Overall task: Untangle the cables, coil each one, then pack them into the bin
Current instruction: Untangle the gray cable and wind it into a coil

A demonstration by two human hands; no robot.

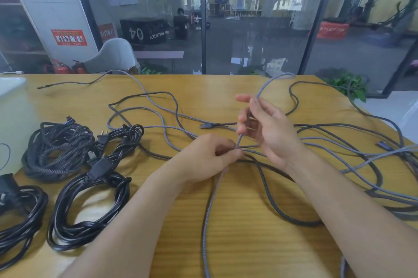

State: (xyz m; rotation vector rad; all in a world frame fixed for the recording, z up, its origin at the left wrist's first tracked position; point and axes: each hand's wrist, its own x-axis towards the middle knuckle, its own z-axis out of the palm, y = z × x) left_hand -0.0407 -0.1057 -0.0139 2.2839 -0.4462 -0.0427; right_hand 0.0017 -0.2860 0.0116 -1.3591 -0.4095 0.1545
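Left hand pinching grey braided cable at frame centre; right hand fingers curling round same cable above. Loose cables sprawling across counter, right half. Risk: pulling now likely tightening crossings into knot, dragging neighbouring strands

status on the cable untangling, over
Left hand pinching grey braided cable; right hand holding the same cable higher up. Three coils done at left, none binned. Dark cables cross the grey one on the table.
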